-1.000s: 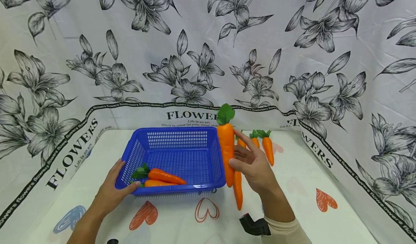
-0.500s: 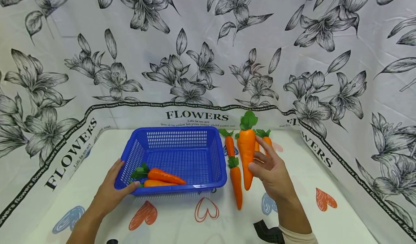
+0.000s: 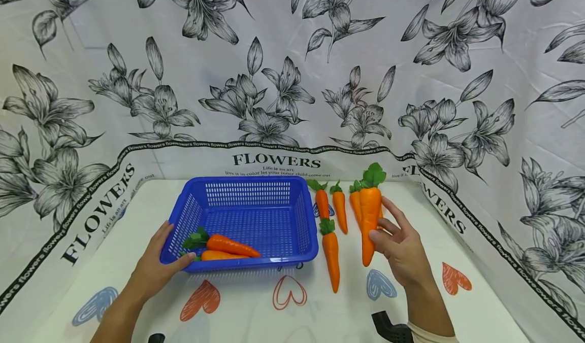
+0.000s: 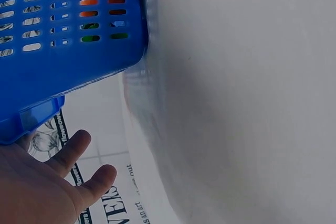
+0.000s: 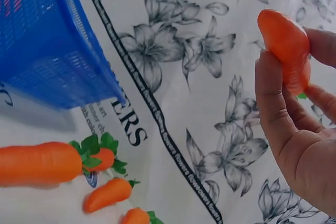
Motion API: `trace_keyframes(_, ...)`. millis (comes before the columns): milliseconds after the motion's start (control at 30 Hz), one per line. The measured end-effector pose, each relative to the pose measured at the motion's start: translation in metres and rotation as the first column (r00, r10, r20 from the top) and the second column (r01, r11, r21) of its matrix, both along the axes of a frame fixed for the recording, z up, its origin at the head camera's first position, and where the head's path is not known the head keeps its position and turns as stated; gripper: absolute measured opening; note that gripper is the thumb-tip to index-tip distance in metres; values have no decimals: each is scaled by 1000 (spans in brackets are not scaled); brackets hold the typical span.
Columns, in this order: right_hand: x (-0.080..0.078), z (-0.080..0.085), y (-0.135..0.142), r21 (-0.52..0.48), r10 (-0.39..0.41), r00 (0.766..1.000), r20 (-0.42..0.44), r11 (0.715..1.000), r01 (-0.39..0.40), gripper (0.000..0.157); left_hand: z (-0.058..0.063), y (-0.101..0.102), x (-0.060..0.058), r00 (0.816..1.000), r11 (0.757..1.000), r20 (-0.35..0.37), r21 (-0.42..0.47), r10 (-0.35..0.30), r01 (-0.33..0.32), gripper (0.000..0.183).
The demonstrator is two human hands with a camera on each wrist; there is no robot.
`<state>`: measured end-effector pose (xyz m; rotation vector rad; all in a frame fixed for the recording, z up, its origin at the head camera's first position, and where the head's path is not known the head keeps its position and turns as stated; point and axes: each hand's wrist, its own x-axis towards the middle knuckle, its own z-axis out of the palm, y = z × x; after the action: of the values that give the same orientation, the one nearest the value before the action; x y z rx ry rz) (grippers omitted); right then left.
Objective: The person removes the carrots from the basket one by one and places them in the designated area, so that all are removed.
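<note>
My right hand (image 3: 402, 249) pinches an orange carrot (image 3: 369, 213) between thumb and fingers, leafy top up, above the right side of the table. In the right wrist view the carrot (image 5: 287, 48) appears nearly end-on, tip toward the camera. At the near left corner of a blue plastic basket (image 3: 256, 264), my left hand (image 3: 157, 256) holds the rim, its thumb hooked over the edge. Two outstretched fingers (image 4: 73, 148) show beside the basket in the left wrist view. Inside, two carrots lie near the front left: an upper carrot (image 3: 233, 245) and a lower carrot (image 3: 221, 255).
Right of the basket, a carrot (image 3: 331, 262) lies in front, with another carrot (image 3: 322, 204) and a slimmer carrot (image 3: 339, 211) behind. Further carrots, including one (image 3: 354, 206), are partly hidden behind the held one. A flower-printed cloth (image 3: 269, 94) hangs behind the table.
My right hand has moved the held carrot from beside the basket's right wall to the right, uncovering carrots on the table. My left hand stays at the basket corner.
</note>
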<state>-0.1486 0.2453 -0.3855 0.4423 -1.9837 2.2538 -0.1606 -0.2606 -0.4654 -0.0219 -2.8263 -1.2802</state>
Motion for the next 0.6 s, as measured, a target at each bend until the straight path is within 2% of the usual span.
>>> trace_keyframes(200, 1, -9, 8, 6, -32, 998, 47, 999, 32, 74, 0, -1, -2, 1000, 1000, -8, 0, 0, 0, 98)
trace_keyframes(400, 1, -21, 13, 11, -39, 998, 56, 999, 38, 75, 0, -1, -1, 1000, 1000, -12, 17, 1, -1, 98)
trace_keyframes(600, 2, -34, 18, 54, -76, 988, 131, 996, 69, 74, -2, -1, -1, 1000, 1000, -3, 17, 5, -5, 98)
